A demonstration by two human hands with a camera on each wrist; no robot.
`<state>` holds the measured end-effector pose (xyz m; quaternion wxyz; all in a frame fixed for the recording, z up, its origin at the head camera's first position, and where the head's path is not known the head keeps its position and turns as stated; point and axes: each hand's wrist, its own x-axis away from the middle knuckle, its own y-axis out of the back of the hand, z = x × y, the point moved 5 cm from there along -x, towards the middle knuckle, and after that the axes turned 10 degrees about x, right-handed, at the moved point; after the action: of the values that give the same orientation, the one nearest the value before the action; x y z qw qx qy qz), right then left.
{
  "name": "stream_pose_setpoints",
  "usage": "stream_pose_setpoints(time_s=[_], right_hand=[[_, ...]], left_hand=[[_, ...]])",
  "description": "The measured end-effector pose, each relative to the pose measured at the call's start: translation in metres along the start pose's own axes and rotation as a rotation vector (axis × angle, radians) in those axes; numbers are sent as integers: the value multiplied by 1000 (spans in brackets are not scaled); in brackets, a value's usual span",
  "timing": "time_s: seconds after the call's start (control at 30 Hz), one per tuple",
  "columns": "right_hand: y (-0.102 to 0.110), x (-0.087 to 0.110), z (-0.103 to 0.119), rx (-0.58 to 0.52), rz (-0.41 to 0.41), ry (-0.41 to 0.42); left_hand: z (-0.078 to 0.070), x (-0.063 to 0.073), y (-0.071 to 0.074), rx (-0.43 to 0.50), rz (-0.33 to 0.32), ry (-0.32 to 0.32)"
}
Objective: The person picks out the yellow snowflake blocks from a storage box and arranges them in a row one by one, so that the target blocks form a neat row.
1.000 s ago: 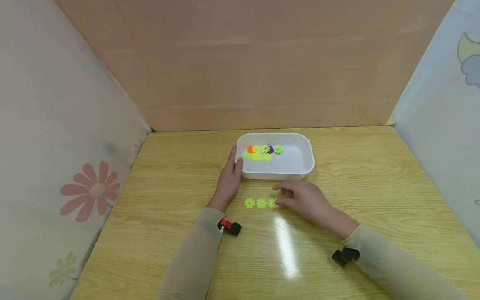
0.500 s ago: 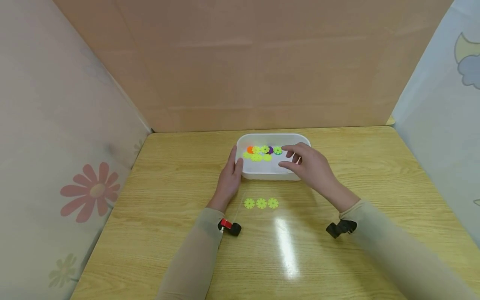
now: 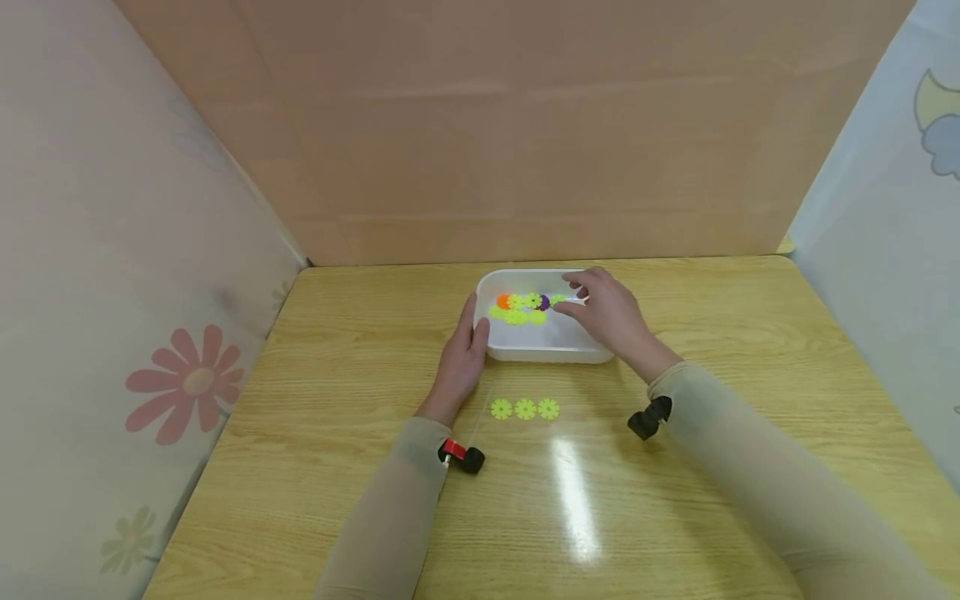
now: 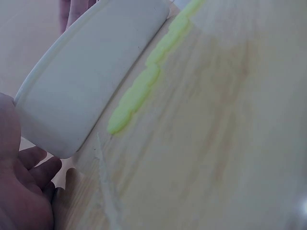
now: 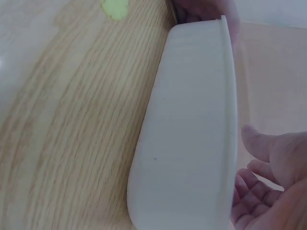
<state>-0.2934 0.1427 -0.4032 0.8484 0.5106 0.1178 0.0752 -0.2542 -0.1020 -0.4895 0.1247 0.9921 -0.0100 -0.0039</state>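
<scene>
A white plastic basin (image 3: 547,355) stands on the table with several notched snowflake discs inside, mostly yellow-green. Among them are an orange disc (image 3: 502,302) and a purple disc (image 3: 544,303). My left hand (image 3: 459,362) grips the basin's left end, thumb by the rim and fingers along the outer wall. Over the basin's right part hovers my right hand (image 3: 611,312), thumb and forefinger apart beside a green disc (image 3: 557,299) that they partly cover. The right wrist view shows the right fingers behind the basin wall (image 5: 187,129), loosely bent, with no disc visible between them.
Three yellow-green discs lie in a row in front of the basin, with the middle disc (image 3: 525,409) almost touching its neighbours. A tan backdrop (image 3: 510,167) rises behind the wooden table (image 3: 337,367). Patterned cloth walls flank both sides.
My right hand has left the rightmost disc of the row and moved forward into the basin, towards the green disc. My left hand has stayed on the basin.
</scene>
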Motion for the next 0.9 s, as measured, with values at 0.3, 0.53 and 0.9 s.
stream_pose_setpoints(time_s=[0.3,0.53,0.9], right_hand=[[-21,-19,-11,20,41,-57],[-30,-24,-18,4,101,-108],[-31,-24,-26,-42,91,-106]], left_hand=[[0,0,1,-13,-7,8],[0,-1,0,-8,-8,10],[1,-2,-3,-13,3,17]])
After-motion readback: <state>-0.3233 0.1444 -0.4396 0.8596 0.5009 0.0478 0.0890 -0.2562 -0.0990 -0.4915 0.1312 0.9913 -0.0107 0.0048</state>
